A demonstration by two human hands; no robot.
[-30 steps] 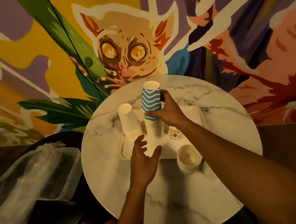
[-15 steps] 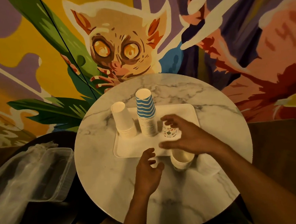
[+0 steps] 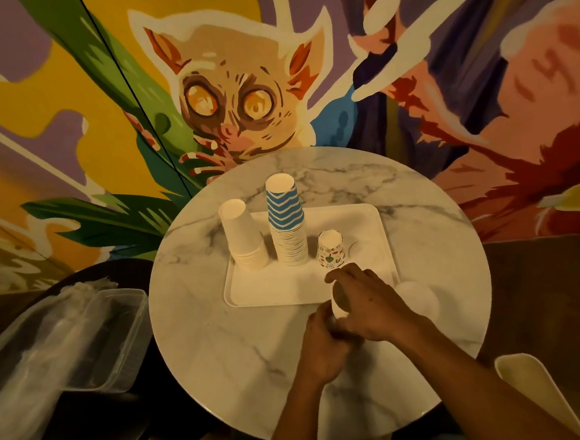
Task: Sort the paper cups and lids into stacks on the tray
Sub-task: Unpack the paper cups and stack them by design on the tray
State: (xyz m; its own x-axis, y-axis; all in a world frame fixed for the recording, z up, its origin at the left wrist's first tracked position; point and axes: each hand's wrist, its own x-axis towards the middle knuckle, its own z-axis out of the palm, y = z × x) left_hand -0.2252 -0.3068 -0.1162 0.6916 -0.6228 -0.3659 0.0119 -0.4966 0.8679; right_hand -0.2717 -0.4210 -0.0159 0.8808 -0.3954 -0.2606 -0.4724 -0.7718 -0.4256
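Fingers [image 3: 345, 276] of the right hand [image 3: 370, 303] are curled over the top of the loose white cup [image 3: 338, 311]. Left hand [image 3: 321, 341] grips the same cup from the near-left side. Both hands are closed on it and neither holds anything else. The cup sits on the desk [image 3: 222, 345] just off the near edge of the tray [image 3: 286, 288], toward its right corner. Can't tell if it's lifted yet.

Change: a second ago the right hand was up on the blue chevron stack [image 3: 287, 220], seating a cup, while the left hovered open by the tray's near edge. Both have since dropped onto the loose cup. So blue looks done and this cup is the next pick.

On the tray, from the left edge: plain white stack [image 3: 245, 236], the blue stack, then a single patterned cup [image 3: 331, 249], all upside down.

My read: the loose cup is plain white, so it likely goes on the white stack, flipped first.

A pale round disc [image 3: 419, 298], probably a lid, lies on the desk just right of the right hand, off the tray. No lid stack yet, so the task is partway.
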